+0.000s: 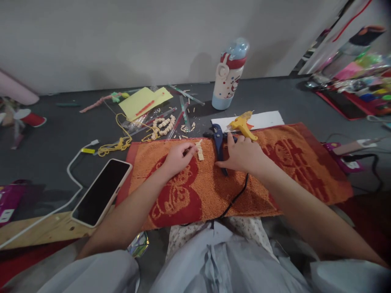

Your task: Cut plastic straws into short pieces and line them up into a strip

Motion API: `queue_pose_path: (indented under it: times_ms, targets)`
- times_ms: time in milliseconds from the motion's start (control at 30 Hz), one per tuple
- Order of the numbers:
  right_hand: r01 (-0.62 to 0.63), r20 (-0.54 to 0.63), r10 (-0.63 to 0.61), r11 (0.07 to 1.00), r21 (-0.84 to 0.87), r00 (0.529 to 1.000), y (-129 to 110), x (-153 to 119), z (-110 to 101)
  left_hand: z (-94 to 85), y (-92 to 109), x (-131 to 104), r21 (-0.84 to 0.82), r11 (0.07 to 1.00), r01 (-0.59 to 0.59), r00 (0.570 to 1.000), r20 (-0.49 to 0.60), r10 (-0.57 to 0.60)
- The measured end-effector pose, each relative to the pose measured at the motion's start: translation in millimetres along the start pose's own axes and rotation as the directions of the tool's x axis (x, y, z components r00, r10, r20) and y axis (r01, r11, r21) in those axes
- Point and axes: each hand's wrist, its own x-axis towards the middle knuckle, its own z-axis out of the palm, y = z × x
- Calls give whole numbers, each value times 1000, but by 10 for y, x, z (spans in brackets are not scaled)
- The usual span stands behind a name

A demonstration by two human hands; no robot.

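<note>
My left hand (180, 158) curls at a pale strip (200, 151) near the far edge of the orange towel (210, 195); I can't tell if it grips. My right hand (244, 154) spreads open at the blue glue gun (218, 140). Beyond stands a bottle (227, 83).

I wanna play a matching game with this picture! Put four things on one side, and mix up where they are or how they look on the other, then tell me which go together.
Things:
1. Left hand
2. Bottle
3. Right hand
4. Phone

Clues:
A. Close to the blue tool
B. Lying flat with a dark screen
C. Right by the row of small pale pieces
D. Standing, with a light blue base

Right pairs: 1-C, 2-D, 3-A, 4-B
</note>
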Motion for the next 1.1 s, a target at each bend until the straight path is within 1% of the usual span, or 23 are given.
queue_pose_path:
  times_ms: [100, 167, 233, 300, 333, 367, 433, 500, 567, 633, 700, 767, 867, 933, 1100]
  targets:
    - [28, -9, -27, 999, 34, 1000, 30, 8, -27, -12, 28, 7, -95, 994, 45, 998, -37, -49]
    - [64, -40, -62, 996, 58, 997, 82, 24, -50, -18, 41, 14, -233, 966, 111, 991, -43, -124]
    - [115, -63, -109, 987, 108, 992, 169, 49, -75, -25, 45, 23, -409, 892, 193, 976, -11, -216]
    - [125, -63, -113, 962, 242, 992, 277, 82, -96, -35, 43, 33, -567, 784, 251, 958, 26, -287]
    - [133, -63, -119, 938, 320, 991, 330, 99, -104, -43, 43, 38, -632, 730, 259, 952, 39, -304]
    - [158, -57, -148, 900, 407, 987, 376, 113, -108, -52, 45, 43, -687, 681, 255, 950, 47, -308]
    - [199, -44, -215, 783, 590, 976, 436, 131, -105, -73, 55, 51, -766, 601, 227, 955, 56, -290]
    - [210, -42, -266, 645, 735, 963, 445, 135, -84, -97, 75, 57, -811, 546, 209, 960, 64, -271]
    - [187, -30, -297, 516, 836, 954, 416, 134, -49, -117, 98, 58, -834, 510, 210, 960, 77, -269]
    - [156, -17, -328, 403, 902, 945, 373, 140, -5, -132, 119, 57, -847, 485, 217, 959, 92, -268]
    - [147, -23, -371, 310, 939, 928, 337, 157, 38, -140, 134, 55, -859, 463, 221, 958, 103, -267]
    - [154, -40, -413, 246, 957, 910, 311, 179, 68, -144, 140, 53, -871, 442, 217, 958, 102, -269]
    - [159, -49, -456, 207, 965, 888, 284, 208, 84, -149, 130, 50, -885, 426, 190, 958, 73, -277]
    - [168, -61, -490, 178, 970, 869, 265, 221, 84, -153, 112, 51, -891, 423, 162, 959, 41, -281]
    - [180, -118, -573, 52, 982, 811, 203, 247, 100, -155, 61, 61, -888, 440, 131, 945, -23, -327]
